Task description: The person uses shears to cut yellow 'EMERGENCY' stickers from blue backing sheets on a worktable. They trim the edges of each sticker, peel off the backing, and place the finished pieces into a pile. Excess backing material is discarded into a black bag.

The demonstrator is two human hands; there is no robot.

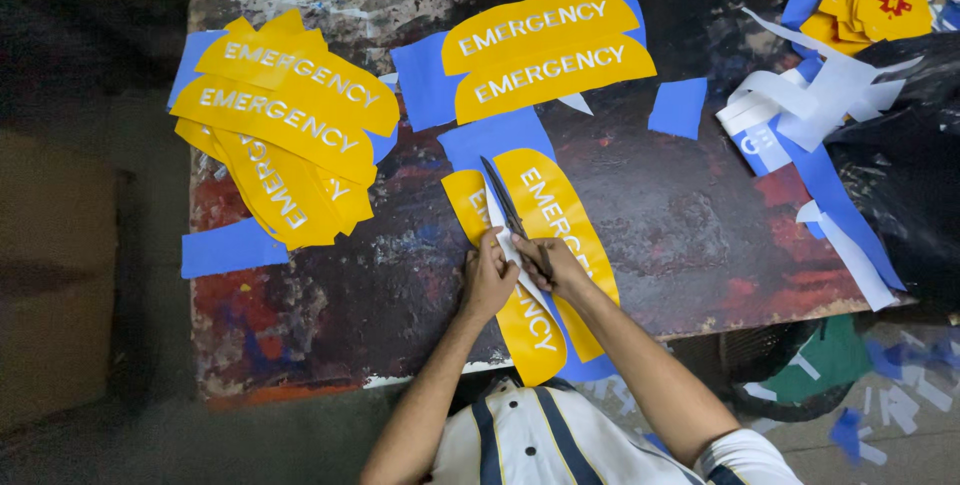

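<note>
**Scissors cutting between two yellow patches**

The right hand grips the scissors, fingers closed around the handles, blades parted over the yellow lettered sheet at the middle of the paint-stained table. The left hand pinches the sheet's left strip, fingers curled shut. A pile of cut yellow patches lies well to the left

1. Stack of yellow arc stickers at 10 o'clock on paint-stained table.
2. Two more yellow arcs at 12, on blue backing.
3. Small yellow squares at 1–2 o'clock.
4. White/blue offcuts at 2–3.
5. Blue scrap at 9.
</note>
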